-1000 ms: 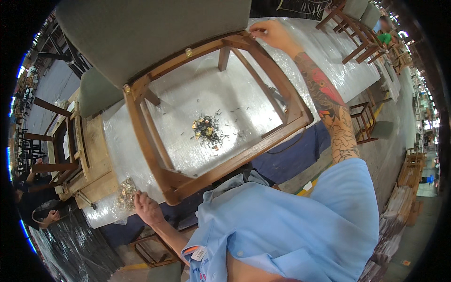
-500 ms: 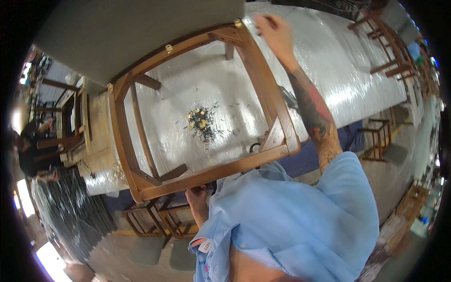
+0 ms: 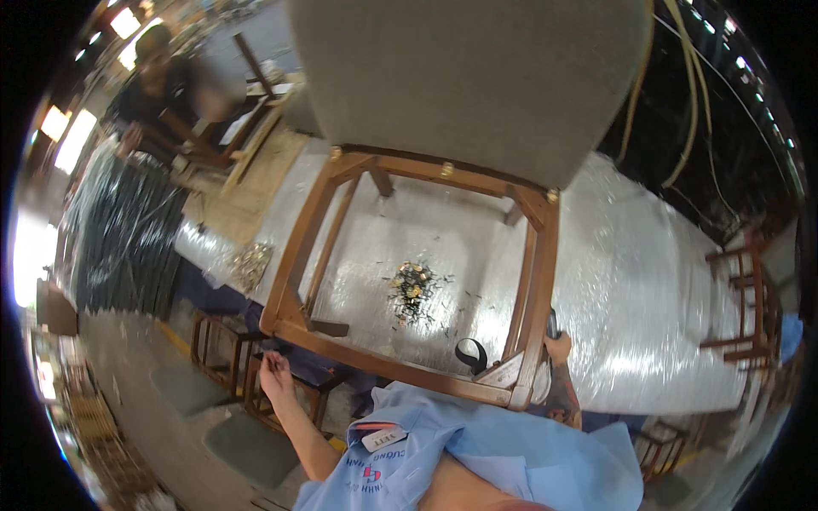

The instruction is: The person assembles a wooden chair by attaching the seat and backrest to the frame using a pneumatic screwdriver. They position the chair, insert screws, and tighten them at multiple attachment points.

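Wooden chair frame (image 3: 383,364) sits ctr of view, betw. my two grips, w/ its grey back (image 3: 460,77) up top. My L grip (image 3: 278,377), lower L of view, is just off its lower-L corner, fingers curled; can't tell if they hold anything. My R grip (image 3: 559,349), R of ctr, is next to the R side, at a dark tool (image 3: 552,322); can't tell if it's clamped on it. Screws & brass bits (image 3: 413,289) lie on the worktop (image 3: 648,307), inside the frame's outline.

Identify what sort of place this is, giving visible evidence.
Probably a furniture workshop: a seatless wooden chair stands on a plastic-covered table, and a pile of small loose hardware shows through its frame.
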Action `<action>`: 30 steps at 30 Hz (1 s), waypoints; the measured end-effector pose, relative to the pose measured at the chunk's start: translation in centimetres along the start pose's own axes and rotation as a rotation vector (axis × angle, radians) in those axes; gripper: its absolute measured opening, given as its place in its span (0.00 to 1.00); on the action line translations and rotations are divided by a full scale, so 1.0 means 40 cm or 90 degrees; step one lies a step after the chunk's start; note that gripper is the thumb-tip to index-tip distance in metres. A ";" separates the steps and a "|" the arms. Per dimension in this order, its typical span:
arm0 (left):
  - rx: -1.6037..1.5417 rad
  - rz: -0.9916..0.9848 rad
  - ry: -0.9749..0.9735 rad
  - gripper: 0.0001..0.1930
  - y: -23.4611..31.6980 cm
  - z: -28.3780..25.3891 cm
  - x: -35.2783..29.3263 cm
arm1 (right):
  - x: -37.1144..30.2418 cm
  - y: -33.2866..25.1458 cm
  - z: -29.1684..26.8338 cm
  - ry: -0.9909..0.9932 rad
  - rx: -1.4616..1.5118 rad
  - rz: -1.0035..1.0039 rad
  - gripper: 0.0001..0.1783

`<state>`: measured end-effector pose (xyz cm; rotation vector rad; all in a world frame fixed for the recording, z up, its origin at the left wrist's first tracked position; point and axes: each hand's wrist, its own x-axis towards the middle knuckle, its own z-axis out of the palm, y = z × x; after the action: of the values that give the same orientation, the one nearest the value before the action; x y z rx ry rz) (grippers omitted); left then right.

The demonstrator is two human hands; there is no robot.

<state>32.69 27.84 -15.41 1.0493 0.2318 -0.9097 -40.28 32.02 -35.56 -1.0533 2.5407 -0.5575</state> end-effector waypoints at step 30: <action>-0.005 -0.307 -0.639 0.11 0.148 0.603 0.048 | -0.608 -0.926 -0.654 -0.367 1.361 -0.516 0.24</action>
<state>32.46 8.02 -0.29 0.4231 -0.3717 -1.7569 -13.53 31.53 8.40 -0.7921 0.0516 -1.9047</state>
